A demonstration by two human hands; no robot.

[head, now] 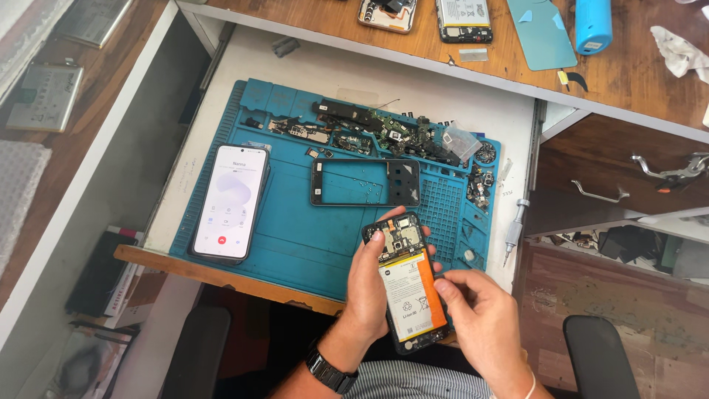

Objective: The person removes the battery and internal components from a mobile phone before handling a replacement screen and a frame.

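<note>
My left hand (369, 284) grips an opened phone (408, 288) with its back off, showing a white and orange battery and a circuit board at the top. My right hand (480, 314) rests its fingertips on the phone's right edge beside the battery. Both hands hover over the near edge of a blue repair mat (295, 236). On the mat lie a second phone (231, 201) with a lit white screen at the left and an empty black phone frame (365, 182) in the middle.
Small phone parts and boards (391, 133) are heaped along the mat's far edge. A screwdriver (515, 230) lies right of the mat. The upper wooden desk holds opened phones (464, 18), a teal sheet (541, 33) and a blue cylinder (593, 26). Drawers stand at the right.
</note>
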